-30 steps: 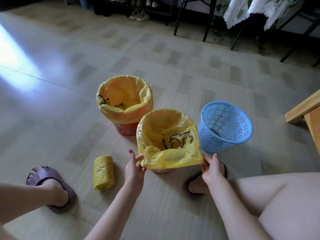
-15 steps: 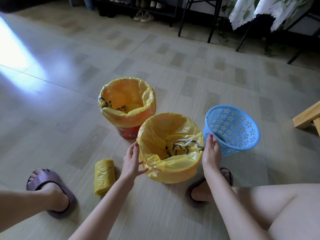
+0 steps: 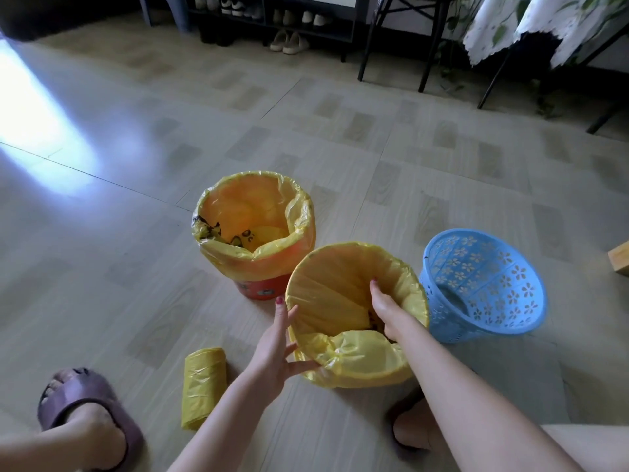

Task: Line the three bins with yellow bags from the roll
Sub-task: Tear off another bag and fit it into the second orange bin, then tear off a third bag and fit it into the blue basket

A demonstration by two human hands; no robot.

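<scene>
Three bins stand on the floor. The orange bin [image 3: 258, 287] at the back carries a yellow bag [image 3: 272, 264] folded over its rim. The middle bin is wrapped in a second yellow bag [image 3: 360, 362]. My right hand [image 3: 384, 308] reaches down inside it, with most fingers hidden in the bag. My left hand [image 3: 277, 345] rests with spread fingers against the outer left side of that bag. The blue perforated bin [image 3: 483, 284] on the right leans over and has no bag. The yellow bag roll [image 3: 203, 386] lies on the floor to the left.
My slippered left foot [image 3: 85, 417] is at the lower left, my right foot [image 3: 412, 427] just below the middle bin. A shoe rack [image 3: 289, 28], black table legs [image 3: 429, 56] and a hanging tablecloth [image 3: 510, 25] stand at the back. A wooden corner [image 3: 619, 264] shows at the right edge.
My hands let go of the bag's near edge, which now lies folded over the middle bin's rim. My right hand moved from the bin's right side into the bag. The camera came closer.
</scene>
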